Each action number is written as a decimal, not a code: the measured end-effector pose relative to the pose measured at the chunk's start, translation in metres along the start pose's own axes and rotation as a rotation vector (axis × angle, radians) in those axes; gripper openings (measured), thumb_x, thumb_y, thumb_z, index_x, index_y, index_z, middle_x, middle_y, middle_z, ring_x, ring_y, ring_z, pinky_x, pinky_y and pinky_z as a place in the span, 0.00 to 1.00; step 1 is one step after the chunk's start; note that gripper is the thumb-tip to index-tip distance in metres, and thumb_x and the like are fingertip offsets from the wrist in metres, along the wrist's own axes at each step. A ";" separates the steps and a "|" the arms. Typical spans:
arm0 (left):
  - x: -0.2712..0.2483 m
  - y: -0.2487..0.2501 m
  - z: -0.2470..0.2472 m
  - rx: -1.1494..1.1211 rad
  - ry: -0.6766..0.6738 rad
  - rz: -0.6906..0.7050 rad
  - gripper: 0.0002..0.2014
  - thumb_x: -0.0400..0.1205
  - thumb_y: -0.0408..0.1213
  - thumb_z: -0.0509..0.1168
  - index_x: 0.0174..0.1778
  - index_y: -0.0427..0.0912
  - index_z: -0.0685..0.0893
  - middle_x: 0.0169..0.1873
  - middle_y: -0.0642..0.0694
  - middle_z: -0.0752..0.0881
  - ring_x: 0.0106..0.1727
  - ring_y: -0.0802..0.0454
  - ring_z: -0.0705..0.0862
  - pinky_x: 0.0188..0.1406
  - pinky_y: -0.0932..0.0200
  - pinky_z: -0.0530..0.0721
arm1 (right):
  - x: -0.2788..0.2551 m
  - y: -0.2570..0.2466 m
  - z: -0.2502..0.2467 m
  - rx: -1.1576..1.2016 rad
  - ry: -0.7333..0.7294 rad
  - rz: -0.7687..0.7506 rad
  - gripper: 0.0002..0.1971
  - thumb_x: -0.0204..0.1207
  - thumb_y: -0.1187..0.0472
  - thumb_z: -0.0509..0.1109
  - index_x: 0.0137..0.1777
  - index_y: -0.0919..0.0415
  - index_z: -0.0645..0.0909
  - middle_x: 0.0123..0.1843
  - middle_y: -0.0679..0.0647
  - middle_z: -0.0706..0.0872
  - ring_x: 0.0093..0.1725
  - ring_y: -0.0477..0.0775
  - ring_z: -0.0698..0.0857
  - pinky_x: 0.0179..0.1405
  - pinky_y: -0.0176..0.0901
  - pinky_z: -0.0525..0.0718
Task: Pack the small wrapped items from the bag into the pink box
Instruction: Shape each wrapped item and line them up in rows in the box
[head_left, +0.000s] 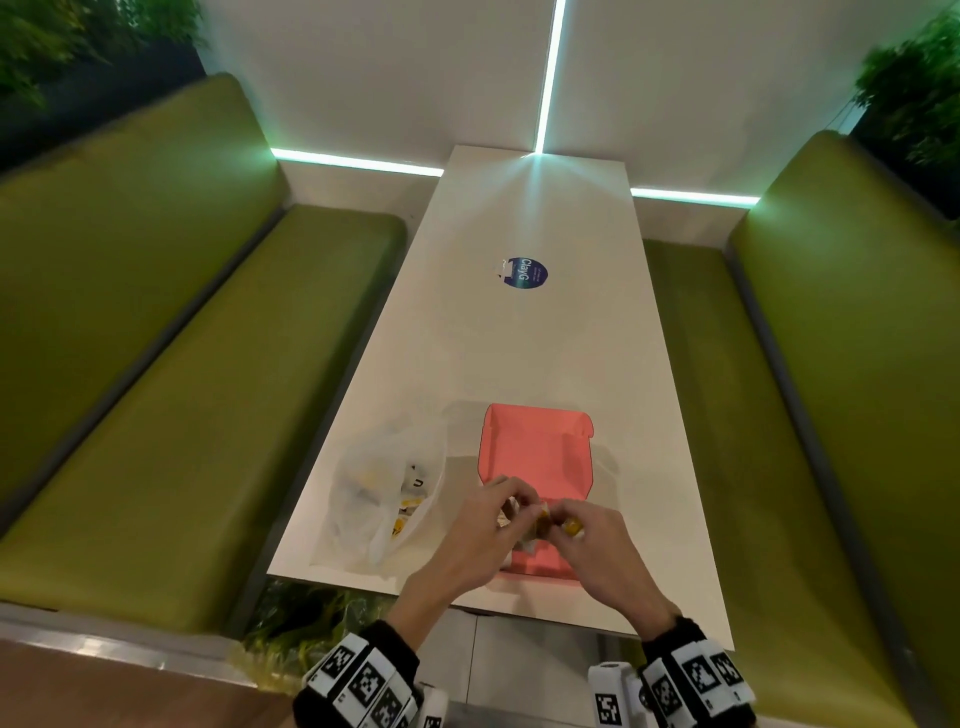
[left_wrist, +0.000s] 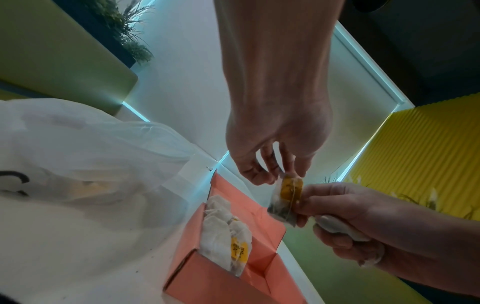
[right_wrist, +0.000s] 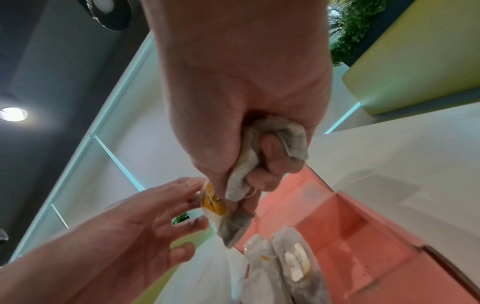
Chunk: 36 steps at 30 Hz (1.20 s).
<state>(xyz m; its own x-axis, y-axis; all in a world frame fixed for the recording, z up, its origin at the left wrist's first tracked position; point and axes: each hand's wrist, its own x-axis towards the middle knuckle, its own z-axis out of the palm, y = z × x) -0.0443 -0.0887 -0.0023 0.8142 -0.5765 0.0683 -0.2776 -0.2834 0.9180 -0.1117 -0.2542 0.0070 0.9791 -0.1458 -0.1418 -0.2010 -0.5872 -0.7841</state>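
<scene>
Above the near end of the pink box (head_left: 537, 447), low in the head view, the left hand (head_left: 467, 535) pinched the top of a yellow-labelled sachet (left_wrist: 287, 198), while the right hand (head_left: 597, 545) gripped its lower end and curled round a second sachet (right_wrist: 267, 152). The right should have released before the left lowered it upright beside the packed sachets (left_wrist: 228, 232), seemingly three. One bag (head_left: 374, 493) lay on the desk (head_left: 519, 338), lower left.
</scene>
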 end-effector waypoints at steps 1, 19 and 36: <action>-0.001 -0.004 0.000 0.020 0.011 -0.021 0.03 0.85 0.40 0.67 0.53 0.50 0.84 0.49 0.54 0.83 0.45 0.59 0.80 0.46 0.71 0.75 | 0.002 0.005 0.003 -0.018 -0.010 0.033 0.05 0.77 0.56 0.73 0.41 0.47 0.87 0.40 0.42 0.89 0.44 0.43 0.85 0.49 0.49 0.84; -0.030 -0.058 0.007 0.245 0.094 -0.372 0.15 0.87 0.45 0.62 0.70 0.48 0.78 0.61 0.51 0.85 0.55 0.55 0.83 0.58 0.53 0.85 | 0.034 0.040 0.052 -0.181 -0.069 0.453 0.08 0.70 0.52 0.79 0.38 0.49 0.82 0.44 0.50 0.86 0.45 0.55 0.85 0.44 0.48 0.83; -0.029 -0.060 0.005 0.309 0.039 -0.365 0.17 0.86 0.39 0.62 0.71 0.48 0.78 0.62 0.51 0.84 0.58 0.52 0.82 0.58 0.51 0.83 | 0.032 0.024 0.059 -0.173 0.098 0.421 0.10 0.79 0.52 0.71 0.37 0.54 0.84 0.37 0.51 0.86 0.41 0.55 0.83 0.38 0.44 0.76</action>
<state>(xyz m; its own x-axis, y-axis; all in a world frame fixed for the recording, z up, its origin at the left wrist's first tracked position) -0.0538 -0.0589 -0.0618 0.9036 -0.3692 -0.2171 -0.1036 -0.6804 0.7255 -0.0838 -0.2263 -0.0522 0.8053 -0.4693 -0.3621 -0.5907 -0.5838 -0.5570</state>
